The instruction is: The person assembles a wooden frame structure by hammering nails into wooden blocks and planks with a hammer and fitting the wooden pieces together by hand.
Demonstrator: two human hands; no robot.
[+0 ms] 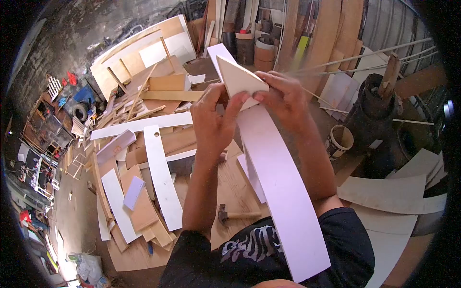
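Observation:
Both hands hold a small pale triangular board (235,79), its pointed end up and away from me. My left hand (214,117) grips its left lower side, the thumb pressed on its face. My right hand (283,98) pinches the right corner, thumb on the front and fingers curled behind. Directly beneath the hands runs a long white board (283,177), sloping from my torso away past the triangle. Whether the two pieces touch is hidden by the hands. Below my left forearm, a hammer (223,214) with a wooden handle lies on the plywood surface (230,185).
White strips (163,177) and wooden offcuts (137,197) cover the left of the work surface. Large sheets (144,48) lean at the back wall. A bucket (340,138) and a dark drum (370,110) stand at right, near curved white panels (394,194). Another person (29,220) is far left.

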